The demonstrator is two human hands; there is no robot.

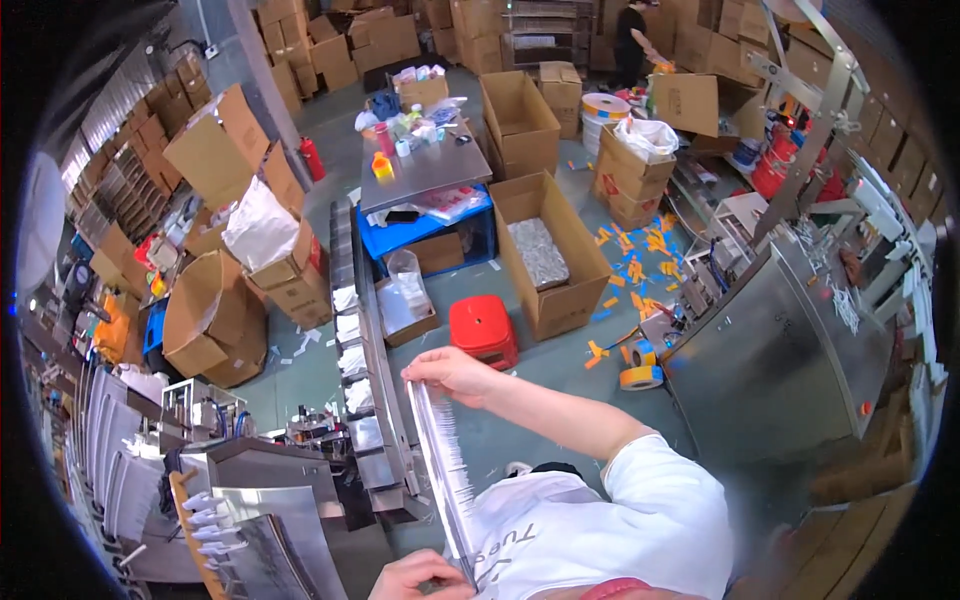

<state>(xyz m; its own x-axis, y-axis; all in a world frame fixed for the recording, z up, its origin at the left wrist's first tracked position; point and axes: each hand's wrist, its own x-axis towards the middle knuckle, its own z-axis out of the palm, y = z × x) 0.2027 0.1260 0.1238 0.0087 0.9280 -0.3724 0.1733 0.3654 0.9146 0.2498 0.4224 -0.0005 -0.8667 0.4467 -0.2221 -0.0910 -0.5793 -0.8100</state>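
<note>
A long, narrow pale strip (pixel 437 465) slants across the front of my white shirt. Thin white bristle-like pieces stick out along its right edge; their kind is too fine to make out. My right hand (pixel 450 373) pinches the strip's far end, with that arm reaching forward and left. At the near end, low in the view, my left hand (pixel 425 578) has its fingers closed around the strip, partly cut off by the frame edge. Just left of the strip runs a metal conveyor (pixel 400 440) with white bundles (pixel 352 362) lying in its compartments.
A red stool (pixel 483 330) stands ahead, beside an open carton (pixel 553 255) holding silvery-white pieces. Beyond are a metal table (pixel 430 165) and blue bin (pixel 440 240). Steel machines flank me, one cabinet (pixel 780 350) at right. Orange scraps (pixel 640 262) litter the floor. Far off, a person (pixel 632 45) stands.
</note>
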